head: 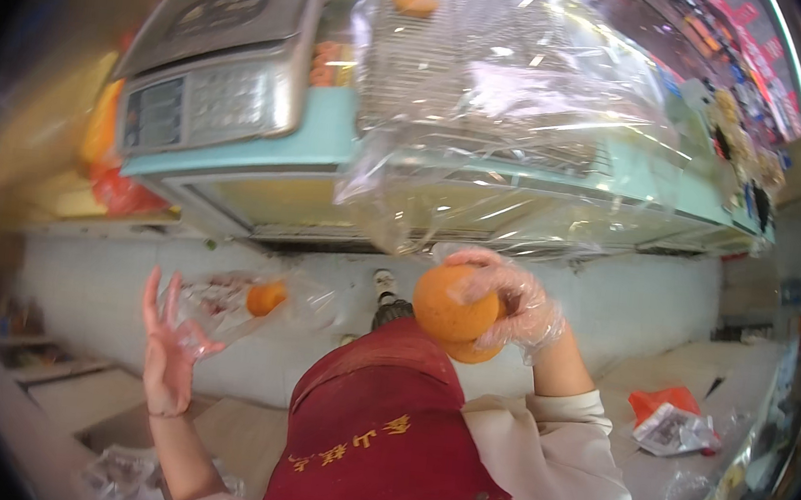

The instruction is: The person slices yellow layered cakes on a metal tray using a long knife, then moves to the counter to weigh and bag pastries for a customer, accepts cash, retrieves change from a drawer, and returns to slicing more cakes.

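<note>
My right hand (521, 309), in a clear plastic glove, grips a large round orange-brown ball (455, 302), which looks like fried or baked food. Another such ball (474, 351) shows partly behind and below it, against the same hand. My bare left hand (178, 344) has its fingers spread, with a clear printed plastic bag (219, 297) held at the fingers and thumb. An orange food piece (265, 298) lies inside that bag, to the right of the left hand. How the fingers hook the bag's edge is not clear.
Ahead, a pale-green counter (324, 145) bears a digital scale (221, 52) and wire racks (414, 70) under clear plastic sheeting (531, 96). An orange-brown ball (415, 3) sits on a rack. A red bag (664, 405) lies on the surface at right; crumpled plastic bags (125, 477) lie at lower left.
</note>
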Demonstrator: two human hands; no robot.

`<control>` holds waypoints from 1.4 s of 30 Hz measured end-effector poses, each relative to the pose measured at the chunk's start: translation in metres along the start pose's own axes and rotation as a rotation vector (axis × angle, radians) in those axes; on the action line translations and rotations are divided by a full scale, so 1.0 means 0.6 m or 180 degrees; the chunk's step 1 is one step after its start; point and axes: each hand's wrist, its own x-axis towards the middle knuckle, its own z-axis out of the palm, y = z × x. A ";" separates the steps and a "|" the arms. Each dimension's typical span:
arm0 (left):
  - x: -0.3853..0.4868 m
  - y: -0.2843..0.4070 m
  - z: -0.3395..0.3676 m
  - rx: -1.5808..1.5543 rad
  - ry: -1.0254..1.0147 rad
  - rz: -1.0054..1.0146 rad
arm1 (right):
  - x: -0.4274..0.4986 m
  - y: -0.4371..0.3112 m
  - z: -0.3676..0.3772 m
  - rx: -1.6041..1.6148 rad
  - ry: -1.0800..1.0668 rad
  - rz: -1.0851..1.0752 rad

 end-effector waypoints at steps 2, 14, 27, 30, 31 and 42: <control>-0.010 0.012 0.001 0.0142 -0.0108 -0.0052 | 0.029 0.042 0.051 0.1035 -0.0253 0.0433; -0.066 0.046 0.036 -0.0400 -0.0783 -0.0290 | 0.236 0.315 0.325 0.1672 -0.0684 0.2166; -0.024 -0.003 -0.025 -0.1544 0.0245 0.0266 | 0.176 0.127 0.132 -0.1655 -0.1984 0.0746; 0.000 -0.048 -0.029 -0.1610 0.0400 0.0072 | 0.147 -0.029 -0.048 -0.0738 -0.1760 0.1136; 0.007 -0.062 -0.029 -0.1634 0.0519 -0.0022 | 0.136 -0.076 -0.101 -0.1327 -0.1082 0.1593; 0.070 -0.087 0.009 -0.1350 0.1418 -0.0111 | 0.586 -0.031 -0.411 -0.4558 0.1651 0.0367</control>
